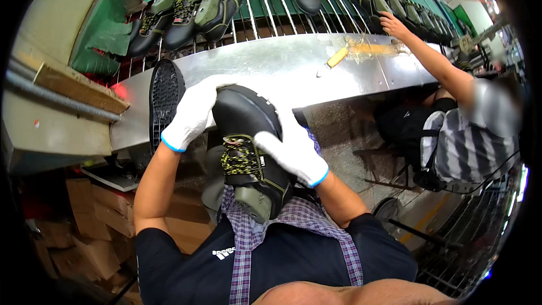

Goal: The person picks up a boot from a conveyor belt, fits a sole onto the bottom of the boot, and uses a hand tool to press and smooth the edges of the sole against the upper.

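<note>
A black work shoe (241,114) with yellow-and-black laces is held in front of my chest, toe pointing away from me. A grey-green shoe last (252,203) fills its opening. My left hand (195,107), in a white glove with a blue cuff, is closed on the toe from the left. On the opposite side my right hand (294,149), gloved the same way, grips the shoe with its thumb over the upper; some fingertips show at the sole's edge. Left of my left hand, a loose black sole (164,101) lies tread-up on the metal bench edge.
Beyond the metal bench (265,59) runs a rack of metal bars (271,5) with several lasted shoes (183,17). A yellow-handled tool (337,57) lies on the bench. At right a seated co-worker's hand (393,24) touches a shoe on the rack. Cardboard boxes (90,209) stand lower left.
</note>
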The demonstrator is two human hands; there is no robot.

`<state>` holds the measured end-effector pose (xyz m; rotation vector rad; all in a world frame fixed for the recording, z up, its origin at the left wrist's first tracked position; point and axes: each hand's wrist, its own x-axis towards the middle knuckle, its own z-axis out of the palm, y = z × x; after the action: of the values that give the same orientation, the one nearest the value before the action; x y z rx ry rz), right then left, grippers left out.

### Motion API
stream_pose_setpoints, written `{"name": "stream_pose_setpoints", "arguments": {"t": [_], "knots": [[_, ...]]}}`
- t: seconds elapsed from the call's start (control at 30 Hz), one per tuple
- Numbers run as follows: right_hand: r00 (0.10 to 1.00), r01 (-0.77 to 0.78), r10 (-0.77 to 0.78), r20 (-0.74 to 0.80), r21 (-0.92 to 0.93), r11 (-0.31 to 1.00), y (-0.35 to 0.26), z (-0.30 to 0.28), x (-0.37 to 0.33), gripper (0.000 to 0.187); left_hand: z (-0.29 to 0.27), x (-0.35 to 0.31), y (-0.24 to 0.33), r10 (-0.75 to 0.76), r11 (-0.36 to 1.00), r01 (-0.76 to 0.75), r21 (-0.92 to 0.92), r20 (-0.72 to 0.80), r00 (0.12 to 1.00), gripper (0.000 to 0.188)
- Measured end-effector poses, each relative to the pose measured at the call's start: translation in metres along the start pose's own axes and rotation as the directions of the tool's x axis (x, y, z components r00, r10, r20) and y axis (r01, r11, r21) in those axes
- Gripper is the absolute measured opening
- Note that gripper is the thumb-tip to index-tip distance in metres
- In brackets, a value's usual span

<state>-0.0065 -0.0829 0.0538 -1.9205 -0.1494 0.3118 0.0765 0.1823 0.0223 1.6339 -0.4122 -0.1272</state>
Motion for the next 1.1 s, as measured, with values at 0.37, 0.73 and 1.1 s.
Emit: {"name": "stream_pose_setpoints", "arguments": {"t": [0.37,0.73,1.1], "knots": [[0.959,0.270,-0.280,-0.044,-0.154,0.950,0.044,0.010,-0.010,0.083,0.028,-0.011,-0.071,-0.074,0.996,0.080,0.039,-0.139,0.987,0.044],[0.910,0.377,-0.412,0.042,-0.494,0.783,0.060,-0.003,0.077,0.040,0.037,0.008,-0.055,-0.029,0.947,0.081,0.310,-0.168,0.985,0.042],[1.000,-0.015,0.021,0.022,-0.231,0.973,0.018,-0.012,-0.020,0.071,0.031,0.009,-0.030,0.092,0.842,-0.046,0.537,-0.059,0.994,0.020]]}}
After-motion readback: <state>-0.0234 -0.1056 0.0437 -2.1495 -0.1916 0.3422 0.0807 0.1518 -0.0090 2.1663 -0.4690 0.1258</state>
